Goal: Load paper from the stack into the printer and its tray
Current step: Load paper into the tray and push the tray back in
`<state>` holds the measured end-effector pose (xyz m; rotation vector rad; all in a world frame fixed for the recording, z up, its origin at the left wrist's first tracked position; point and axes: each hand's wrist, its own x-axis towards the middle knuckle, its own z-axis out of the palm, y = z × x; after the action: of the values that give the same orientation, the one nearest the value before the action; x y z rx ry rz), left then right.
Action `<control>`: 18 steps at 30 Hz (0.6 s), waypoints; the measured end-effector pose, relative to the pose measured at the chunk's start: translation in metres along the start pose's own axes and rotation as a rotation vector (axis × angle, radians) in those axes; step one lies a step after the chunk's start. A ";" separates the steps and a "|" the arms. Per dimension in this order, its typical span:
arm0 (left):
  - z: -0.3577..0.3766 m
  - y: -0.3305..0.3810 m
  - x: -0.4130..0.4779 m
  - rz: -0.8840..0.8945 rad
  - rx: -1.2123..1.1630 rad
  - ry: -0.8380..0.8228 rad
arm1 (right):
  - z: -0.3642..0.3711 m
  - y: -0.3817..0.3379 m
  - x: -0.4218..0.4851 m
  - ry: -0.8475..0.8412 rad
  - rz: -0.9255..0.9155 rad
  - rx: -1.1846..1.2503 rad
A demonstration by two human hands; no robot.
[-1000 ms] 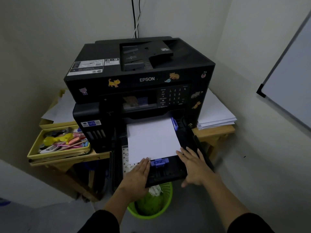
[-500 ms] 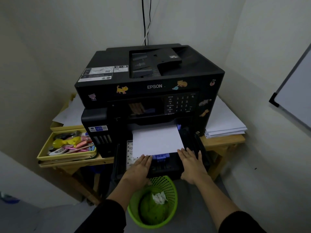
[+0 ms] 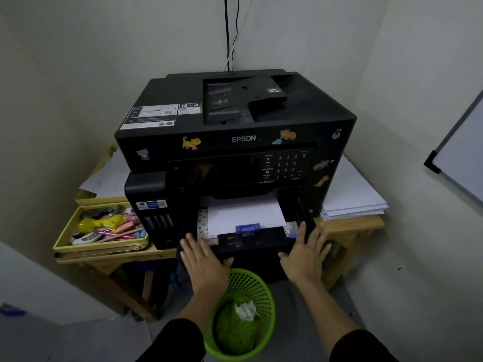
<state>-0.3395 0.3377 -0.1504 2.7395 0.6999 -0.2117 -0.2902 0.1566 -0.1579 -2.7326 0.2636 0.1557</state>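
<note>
Cornered on its wooden counter (image 3: 350,226), the printer (image 3: 235,142) half-swallowed the tray (image 3: 251,241); my flat, open left hand (image 3: 206,262) and right hand (image 3: 305,257) pushing unevenly could jam the paper (image 3: 243,214).

Two bare hands come into the frame from the bottom, the left hand (image 3: 202,259) and the right hand (image 3: 305,253). No rings, watch or gloves are visible on them. Both forearms are bare; black sleeves (image 3: 172,340) are pushed up near the elbows, at the lower edge.
</note>
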 end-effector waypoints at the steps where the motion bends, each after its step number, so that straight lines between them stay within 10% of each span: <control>1: 0.002 0.002 -0.003 -0.098 -0.095 0.017 | 0.002 -0.001 -0.003 0.019 0.070 0.125; 11: -0.031 0.045 0.019 -0.750 -1.293 0.134 | -0.002 -0.034 0.013 0.142 0.556 1.232; 18: -0.022 0.041 0.024 -0.628 -1.370 0.187 | -0.003 -0.042 0.037 0.167 0.644 1.522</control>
<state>-0.2973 0.3211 -0.1244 1.2093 1.1477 0.3064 -0.2452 0.1872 -0.1454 -1.0917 0.8562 -0.0927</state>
